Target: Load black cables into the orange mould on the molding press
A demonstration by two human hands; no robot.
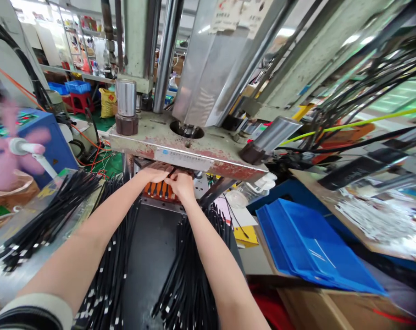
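Note:
Both hands meet over an orange-brown mould block [153, 192] under the press plate. Several short black cable ends lie side by side in its slots. My left hand [157, 174] reaches in from the left, its fingertips closed at a black cable [172, 173]. Close beside it, my right hand [181, 184] has thumb and finger pinched on the same cable. Some fingers are in shadow and partly hidden. Bundles of black cables with metal-tipped ends hang on both sides, a left bundle [113, 256] and a right bundle [187, 275].
The heavy press plate [190, 149] hangs just above my hands, with steel posts around it. Another pile of black cables [52, 215] lies at left near a spinning pink fan [17, 146]. Blue trays [297, 243] and white cables [376, 224] are at right.

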